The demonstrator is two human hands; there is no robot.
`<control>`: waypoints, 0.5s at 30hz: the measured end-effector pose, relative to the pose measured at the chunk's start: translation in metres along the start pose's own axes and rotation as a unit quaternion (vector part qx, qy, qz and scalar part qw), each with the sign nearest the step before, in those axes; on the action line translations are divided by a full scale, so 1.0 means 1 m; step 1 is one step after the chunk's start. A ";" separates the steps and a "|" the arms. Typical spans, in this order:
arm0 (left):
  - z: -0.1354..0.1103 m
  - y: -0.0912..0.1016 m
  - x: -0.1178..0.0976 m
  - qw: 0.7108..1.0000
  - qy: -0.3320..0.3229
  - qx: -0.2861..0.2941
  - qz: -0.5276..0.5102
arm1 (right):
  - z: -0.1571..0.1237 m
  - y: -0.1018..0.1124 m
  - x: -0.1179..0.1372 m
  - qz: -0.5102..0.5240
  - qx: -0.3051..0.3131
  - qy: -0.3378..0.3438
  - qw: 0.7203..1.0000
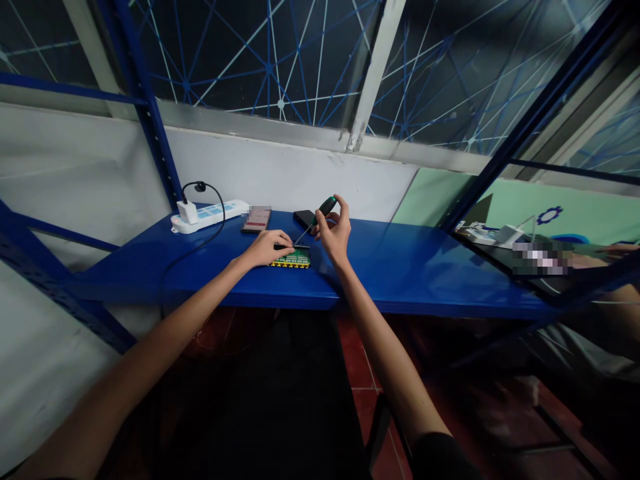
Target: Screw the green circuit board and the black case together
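A screwdriver with a black and green handle is gripped in my right hand. Its thin shaft slants down and left, and the tip ends by the fingertips of my left hand. Those fingers are pinched together over the far left part of a green circuit board; what they hold, if anything, is too small to make out. Along its near edge, the board has a yellow and black strip. A dark piece lies at its far side, partly covered by my fingers. The board rests on the blue table.
Behind my left hand lies a phone with a lit screen. A white power strip with a plugged-in adapter and black cable stands at the back left. Behind my right hand is a dark flat object. Another person's arm shows at the far right.
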State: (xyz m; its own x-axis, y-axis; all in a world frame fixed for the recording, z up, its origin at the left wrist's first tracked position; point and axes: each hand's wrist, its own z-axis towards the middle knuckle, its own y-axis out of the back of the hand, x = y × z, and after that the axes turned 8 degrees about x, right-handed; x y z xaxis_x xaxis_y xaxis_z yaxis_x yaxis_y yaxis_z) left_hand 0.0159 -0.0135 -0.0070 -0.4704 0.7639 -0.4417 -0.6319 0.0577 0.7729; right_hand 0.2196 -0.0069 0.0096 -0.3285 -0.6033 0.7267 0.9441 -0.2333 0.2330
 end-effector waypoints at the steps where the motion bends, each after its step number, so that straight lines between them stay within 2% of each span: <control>1: 0.000 0.000 0.000 1.000 0.001 0.000 0.000 | 0.000 0.000 0.001 0.001 0.001 0.002 1.000; 15: 0.001 -0.001 0.003 1.000 -0.007 -0.003 0.002 | 0.001 -0.001 -0.002 0.014 -0.001 0.028 0.999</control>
State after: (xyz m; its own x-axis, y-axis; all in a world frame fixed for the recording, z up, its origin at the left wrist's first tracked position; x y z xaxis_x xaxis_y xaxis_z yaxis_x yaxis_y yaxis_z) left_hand 0.0159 -0.0107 -0.0090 -0.4644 0.7725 -0.4331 -0.6345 0.0510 0.7712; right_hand 0.2190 -0.0045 0.0082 -0.3030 -0.6521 0.6950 0.9529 -0.2168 0.2119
